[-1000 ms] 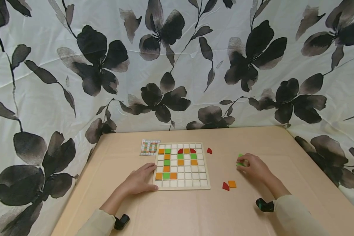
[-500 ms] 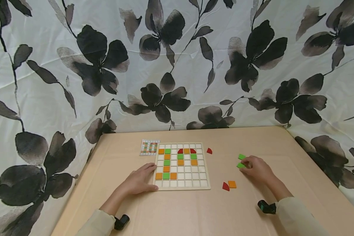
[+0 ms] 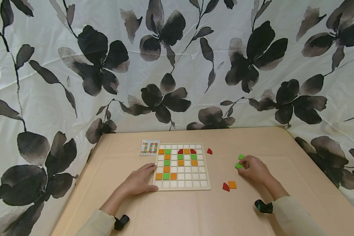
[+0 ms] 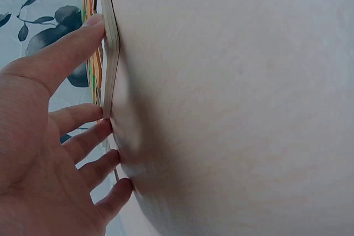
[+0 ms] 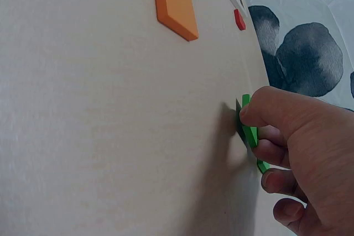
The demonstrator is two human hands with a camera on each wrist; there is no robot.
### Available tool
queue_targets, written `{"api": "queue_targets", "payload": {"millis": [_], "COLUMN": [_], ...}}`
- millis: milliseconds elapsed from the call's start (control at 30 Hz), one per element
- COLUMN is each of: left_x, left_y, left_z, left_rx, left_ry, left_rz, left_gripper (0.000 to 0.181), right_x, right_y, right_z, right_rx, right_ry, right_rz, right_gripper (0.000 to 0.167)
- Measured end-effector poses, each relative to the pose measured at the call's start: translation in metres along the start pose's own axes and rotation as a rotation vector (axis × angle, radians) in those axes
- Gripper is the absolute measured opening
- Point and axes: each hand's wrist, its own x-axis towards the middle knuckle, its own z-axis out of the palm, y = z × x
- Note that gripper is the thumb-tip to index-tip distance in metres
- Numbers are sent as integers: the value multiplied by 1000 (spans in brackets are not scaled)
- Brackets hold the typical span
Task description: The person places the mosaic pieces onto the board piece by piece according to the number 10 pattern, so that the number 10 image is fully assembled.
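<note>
A square board [image 3: 187, 184] with a white grid lies mid-table, carrying orange and green square tiles and two red quarter-round pieces. My left hand [image 3: 140, 181] rests against its left side, thumb at the near corner, fingers fairly straight along the edge. To the right of the board, my right hand [image 3: 257, 170] pinches a green square tile [image 3: 238, 166] between thumb and fingers. In the right wrist view that tile [image 5: 250, 131] stands tilted, with its shadow on the table. Another green tile [image 3: 241, 156] lies just beyond, partly behind the fingers.
An orange tile [image 3: 232, 185] and a red quarter-round piece [image 3: 226, 186] lie together right of the board. Another red piece [image 3: 209, 151] is near its far right corner. A small printed pattern card [image 3: 146, 152] sits at the far left. Floral cloth [image 3: 206, 75] hangs behind the table.
The right hand shifts slightly right, uncovering the green tiles, then moves slightly back left with the nearer one. The left hand and board stay put.
</note>
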Motion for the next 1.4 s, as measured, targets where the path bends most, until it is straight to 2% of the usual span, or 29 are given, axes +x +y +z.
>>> {"api": "queue_targets", "payload": {"millis": [900,1400], "left_x": [-1,0], "left_y": [0,1], "left_z": [0,-1], "left_rx": [1,13], "left_ry": [3,-4], "left_rz": [4,0], "left_gripper": [88,87], "right_x": [16,25], "right_y": [-42,-66], "right_z": [23,38], "right_rx": [121,121], "right_ry": [-9,-39], "right_rz": [-82,-95], "right_gripper": [22,20]}}
